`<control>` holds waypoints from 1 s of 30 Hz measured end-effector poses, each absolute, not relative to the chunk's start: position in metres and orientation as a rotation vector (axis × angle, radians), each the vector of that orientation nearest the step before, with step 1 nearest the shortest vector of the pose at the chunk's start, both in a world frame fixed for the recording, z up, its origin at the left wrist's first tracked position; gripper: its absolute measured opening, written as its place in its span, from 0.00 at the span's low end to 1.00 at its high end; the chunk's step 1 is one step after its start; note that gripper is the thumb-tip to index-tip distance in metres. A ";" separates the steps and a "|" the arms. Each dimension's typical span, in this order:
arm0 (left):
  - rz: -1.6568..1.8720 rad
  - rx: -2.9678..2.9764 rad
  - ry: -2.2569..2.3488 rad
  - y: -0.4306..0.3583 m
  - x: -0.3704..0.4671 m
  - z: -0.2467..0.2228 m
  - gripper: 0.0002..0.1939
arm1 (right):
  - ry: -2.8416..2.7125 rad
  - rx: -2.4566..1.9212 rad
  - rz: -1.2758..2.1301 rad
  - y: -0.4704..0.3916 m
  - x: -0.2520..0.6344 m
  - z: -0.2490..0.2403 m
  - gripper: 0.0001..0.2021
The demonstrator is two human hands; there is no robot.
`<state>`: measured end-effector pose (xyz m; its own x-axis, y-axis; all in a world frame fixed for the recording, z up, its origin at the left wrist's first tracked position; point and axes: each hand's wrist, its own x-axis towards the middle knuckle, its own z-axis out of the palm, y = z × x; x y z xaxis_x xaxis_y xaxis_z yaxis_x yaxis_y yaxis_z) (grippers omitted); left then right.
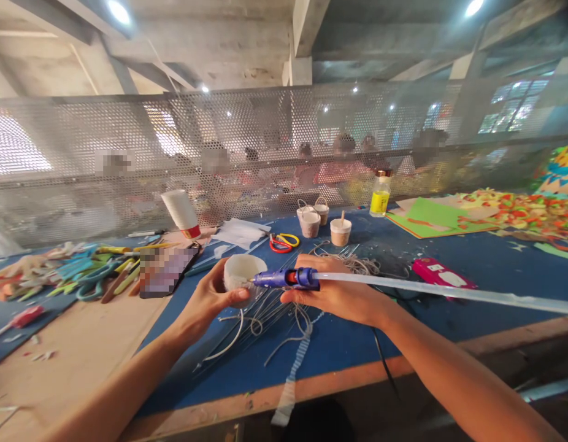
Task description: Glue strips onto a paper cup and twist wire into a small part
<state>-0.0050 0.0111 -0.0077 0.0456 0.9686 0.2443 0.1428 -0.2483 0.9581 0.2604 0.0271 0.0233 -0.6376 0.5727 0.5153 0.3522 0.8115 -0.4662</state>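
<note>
Forearms [454,374] reach mid-frame, left hand [208,298] gripping a white cup [237,273], right hand [337,294] clasping a glue gun [272,279], nozzle at the cup.

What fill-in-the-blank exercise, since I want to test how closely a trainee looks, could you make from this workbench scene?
1. The left hand holds a cup whose colour is ____.
2. The glue gun is gripped by the person's ____ hand.
3. The tool with two loop handles has one red loop and one ____ loop.
4. The small pots standing together beyond the hands number ____.

Missing words: white; right; yellow; three.
</note>
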 end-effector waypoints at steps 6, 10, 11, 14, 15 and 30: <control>1.145 1.625 1.077 0.010 -0.009 -0.009 0.29 | -2.418 -0.694 0.628 0.029 0.275 0.030 0.20; 1.072 1.640 1.042 0.011 -0.012 -0.012 0.31 | -2.452 -0.681 0.695 0.028 0.278 0.033 0.20; 1.068 1.642 1.038 0.011 -0.012 -0.013 0.31 | -2.456 -0.677 0.705 0.028 0.279 0.033 0.20; 1.042 1.635 1.026 0.011 -0.012 -0.014 0.31 | -2.458 -0.661 0.717 0.027 0.278 0.033 0.19; 1.034 1.631 1.024 0.011 -0.013 -0.014 0.31 | -2.459 -0.658 0.721 0.027 0.278 0.032 0.19; 0.953 1.627 0.997 0.012 -0.016 -0.016 0.33 | -2.537 -0.559 0.588 0.029 0.277 0.032 0.21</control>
